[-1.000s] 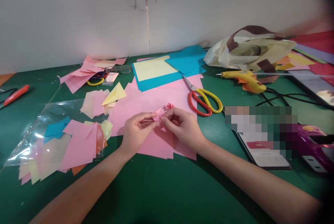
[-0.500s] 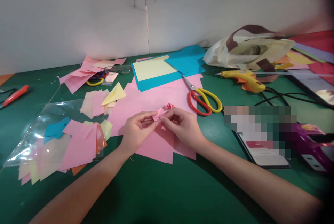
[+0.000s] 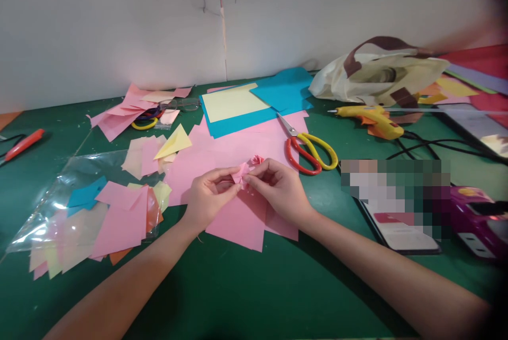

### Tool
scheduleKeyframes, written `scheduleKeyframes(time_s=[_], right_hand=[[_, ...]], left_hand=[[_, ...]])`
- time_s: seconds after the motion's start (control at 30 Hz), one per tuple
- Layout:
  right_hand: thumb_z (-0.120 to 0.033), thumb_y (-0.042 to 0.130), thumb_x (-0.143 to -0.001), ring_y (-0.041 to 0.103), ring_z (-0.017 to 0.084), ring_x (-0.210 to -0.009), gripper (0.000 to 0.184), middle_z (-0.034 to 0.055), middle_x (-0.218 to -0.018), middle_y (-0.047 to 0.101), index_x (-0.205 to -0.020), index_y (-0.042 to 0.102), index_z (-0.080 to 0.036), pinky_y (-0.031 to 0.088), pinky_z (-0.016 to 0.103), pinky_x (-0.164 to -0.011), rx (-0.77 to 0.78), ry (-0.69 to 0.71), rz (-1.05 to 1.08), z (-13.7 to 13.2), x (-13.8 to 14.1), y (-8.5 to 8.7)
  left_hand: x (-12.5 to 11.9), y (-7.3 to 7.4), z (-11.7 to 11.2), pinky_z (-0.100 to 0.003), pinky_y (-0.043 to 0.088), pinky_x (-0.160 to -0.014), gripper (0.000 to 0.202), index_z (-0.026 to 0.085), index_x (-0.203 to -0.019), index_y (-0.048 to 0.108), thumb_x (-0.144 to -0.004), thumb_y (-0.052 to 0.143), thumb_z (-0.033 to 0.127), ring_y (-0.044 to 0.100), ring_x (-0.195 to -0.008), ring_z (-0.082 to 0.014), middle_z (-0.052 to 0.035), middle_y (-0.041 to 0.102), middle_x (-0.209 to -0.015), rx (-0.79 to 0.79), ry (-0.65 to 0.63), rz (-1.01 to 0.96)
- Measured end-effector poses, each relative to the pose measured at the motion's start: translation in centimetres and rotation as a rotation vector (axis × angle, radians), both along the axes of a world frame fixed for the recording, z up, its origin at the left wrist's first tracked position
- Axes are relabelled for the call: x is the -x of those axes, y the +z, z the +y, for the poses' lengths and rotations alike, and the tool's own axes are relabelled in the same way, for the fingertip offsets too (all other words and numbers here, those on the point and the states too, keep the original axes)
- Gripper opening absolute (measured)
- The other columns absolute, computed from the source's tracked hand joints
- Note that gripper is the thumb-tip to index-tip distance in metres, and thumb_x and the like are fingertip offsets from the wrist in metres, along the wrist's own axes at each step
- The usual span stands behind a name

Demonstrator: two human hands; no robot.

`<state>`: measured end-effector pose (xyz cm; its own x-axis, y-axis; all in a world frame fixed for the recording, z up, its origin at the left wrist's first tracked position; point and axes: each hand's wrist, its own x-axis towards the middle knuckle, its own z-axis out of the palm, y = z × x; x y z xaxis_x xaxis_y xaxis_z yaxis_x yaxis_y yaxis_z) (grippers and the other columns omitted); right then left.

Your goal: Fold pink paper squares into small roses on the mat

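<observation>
A small folded piece of pink paper [image 3: 240, 172] is pinched between the fingertips of my left hand [image 3: 208, 194] and my right hand [image 3: 280, 187]. Both hands are closed on it, the left at its left side and the right at its right side. Just behind my right fingertips shows a darker pink curled paper shape [image 3: 256, 160]; I cannot tell whether it is joined to the folded piece. Beneath the hands lie large pink paper sheets [image 3: 238, 223]. Scissors [image 3: 305, 148] with one red and one yellow handle rest beyond my right hand, partly over the sheets.
Left of my hands, a clear plastic bag [image 3: 43, 208] holds colored paper pieces. Blue sheets [image 3: 283, 91] lie near the wall. On the right are a yellow glue gun [image 3: 369, 118] with black cords, a partly blurred phone [image 3: 413, 242], a purple device [image 3: 480, 223] and a cloth bag [image 3: 337, 81].
My right hand has shifted very slightly, with its fingers raised a little at the folded pink paper. My left hand stays in nearly the same place.
</observation>
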<state>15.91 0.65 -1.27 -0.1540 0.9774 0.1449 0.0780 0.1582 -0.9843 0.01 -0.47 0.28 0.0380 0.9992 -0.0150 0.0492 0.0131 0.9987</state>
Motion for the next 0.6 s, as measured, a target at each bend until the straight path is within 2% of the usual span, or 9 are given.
scheduleKeyframes(time_s=[0.23,0.43,0.6], right_hand=[[-0.027,0.062,-0.080,0.064,0.014,-0.064,0.010,0.0014,-0.070,0.065,-0.076,0.056,-0.020,0.051,0.029,-0.060,-0.011,0.048,0.001,-0.06,0.04,0.18],[-0.025,0.060,-0.082,0.063,0.013,-0.062,0.011,-0.0012,-0.067,0.061,-0.078,0.050,-0.021,0.050,0.028,-0.059,-0.029,0.060,0.030,-0.16,0.18,-0.07],[-0.019,0.051,-0.086,0.063,0.013,-0.063,0.006,-0.0003,-0.068,0.064,-0.081,0.055,-0.021,0.051,0.027,-0.060,-0.119,0.067,-0.040,-0.21,-0.04,0.13]], left_hand=[[0.05,0.33,-0.09,-0.032,0.059,-0.076,0.023,0.016,-0.085,0.069,-0.063,0.075,0.020,0.069,-0.078,-0.0177,-0.0049,0.073,-0.084,-0.028,0.031,0.031],[0.03,0.37,0.01,-0.034,0.059,-0.075,0.021,0.017,-0.085,0.070,-0.065,0.074,0.021,0.069,-0.077,-0.0186,-0.0059,0.073,-0.084,0.016,0.045,0.062],[0.12,0.22,0.13,-0.034,0.058,-0.075,0.024,0.016,-0.088,0.070,-0.065,0.073,0.022,0.069,-0.080,-0.0197,-0.0070,0.074,-0.086,0.054,0.042,0.021]])
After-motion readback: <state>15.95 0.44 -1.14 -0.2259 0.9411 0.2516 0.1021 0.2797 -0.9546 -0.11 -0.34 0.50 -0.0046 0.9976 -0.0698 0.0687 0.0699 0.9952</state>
